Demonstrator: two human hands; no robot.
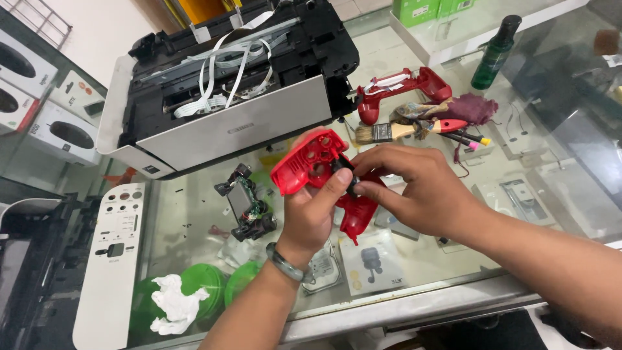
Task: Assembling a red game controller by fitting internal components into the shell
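My left hand (314, 210) grips a red plastic game-controller shell (310, 162) from below, its hollow inner side facing me, thumb pressed near the middle. My right hand (414, 181) comes in from the right and pinches a small black part (345, 170) against the shell's centre. A grey bangle sits on my left wrist. The other red shell half (402, 87) lies on the glass counter behind, and the controller's circuit board with black parts (246, 204) rests on the glass to the left of my hands.
An opened printer (227, 84) with white ribbon cables fills the back left. A paintbrush (405, 131), markers, a purple cloth (470, 107) and a green bottle (495, 52) lie behind. A white panel (113, 259), green lids with crumpled tissue (175, 301) sit front left.
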